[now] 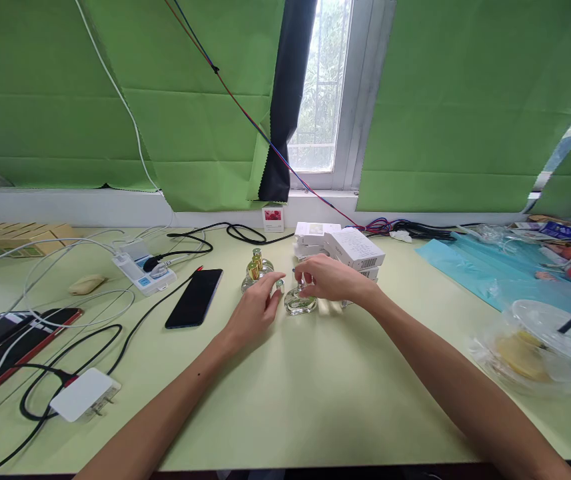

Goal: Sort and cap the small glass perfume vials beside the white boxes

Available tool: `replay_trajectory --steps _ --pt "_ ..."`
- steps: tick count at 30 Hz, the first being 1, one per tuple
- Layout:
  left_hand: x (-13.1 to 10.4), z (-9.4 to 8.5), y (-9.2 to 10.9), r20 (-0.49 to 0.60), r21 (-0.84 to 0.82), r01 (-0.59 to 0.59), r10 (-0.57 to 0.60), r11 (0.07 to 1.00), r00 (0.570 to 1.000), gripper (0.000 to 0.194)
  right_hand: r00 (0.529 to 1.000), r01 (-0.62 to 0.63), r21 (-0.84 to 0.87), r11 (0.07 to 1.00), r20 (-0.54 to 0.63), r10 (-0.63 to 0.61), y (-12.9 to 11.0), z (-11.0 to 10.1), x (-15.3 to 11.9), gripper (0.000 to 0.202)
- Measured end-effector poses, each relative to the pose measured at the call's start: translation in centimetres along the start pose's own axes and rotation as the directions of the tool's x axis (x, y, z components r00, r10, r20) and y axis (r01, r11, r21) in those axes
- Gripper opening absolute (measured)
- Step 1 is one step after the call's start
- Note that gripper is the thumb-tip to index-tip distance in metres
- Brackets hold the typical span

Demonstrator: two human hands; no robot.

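Observation:
A clear glass perfume bottle point(300, 303) stands upright on the table, with pale liquid low inside. My right hand point(329, 275) has its fingers closed around the bottle's neck from above, hiding most of the top. To its left, my left hand point(258, 303) holds a small clear cap point(280, 285) between thumb and forefinger, just apart from the bottle. Behind the left fingers stand glass bottles with gold spray tops point(254, 268), partly covered by that hand. White printed boxes point(355, 248) are stacked right behind my right hand.
A black phone point(194, 299) lies left of my hands, beside a power strip point(144, 268) and tangled cables. A white charger point(85, 395) is at front left. On the right are a lidded plastic cup point(555, 333) and blue plastic sheeting point(485, 270). A small box point(273, 219) stands at the back.

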State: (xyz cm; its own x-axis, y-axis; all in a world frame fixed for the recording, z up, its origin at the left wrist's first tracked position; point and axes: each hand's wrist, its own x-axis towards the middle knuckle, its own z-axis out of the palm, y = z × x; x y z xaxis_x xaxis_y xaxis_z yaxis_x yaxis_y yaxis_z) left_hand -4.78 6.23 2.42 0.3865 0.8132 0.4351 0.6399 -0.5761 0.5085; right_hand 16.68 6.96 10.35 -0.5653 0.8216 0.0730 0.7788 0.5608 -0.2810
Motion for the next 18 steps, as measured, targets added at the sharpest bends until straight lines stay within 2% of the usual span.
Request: replay_trajectory --steps 3,10,18 --pt "-0.2 0.3 0.2 0.040 -0.025 -0.007 0.008 1.000 0.999 0.032 1.000 0.019 0.024 1.000 -0.013 -0.018 -0.2 -0.1 -0.1 0.015" --pt "-0.3 0.3 0.9 0.044 -0.065 -0.027 0.030 0.998 0.999 0.024 0.999 0.049 0.054 0.997 -0.011 -0.048 -0.5 -0.3 -0.2 0.003" --pt "-0.3 0.3 1.0 0.051 -0.075 -0.033 0.037 0.997 0.998 0.023 0.997 0.073 0.051 0.996 -0.037 -0.071 -0.3 0.0 -0.1 0.007"
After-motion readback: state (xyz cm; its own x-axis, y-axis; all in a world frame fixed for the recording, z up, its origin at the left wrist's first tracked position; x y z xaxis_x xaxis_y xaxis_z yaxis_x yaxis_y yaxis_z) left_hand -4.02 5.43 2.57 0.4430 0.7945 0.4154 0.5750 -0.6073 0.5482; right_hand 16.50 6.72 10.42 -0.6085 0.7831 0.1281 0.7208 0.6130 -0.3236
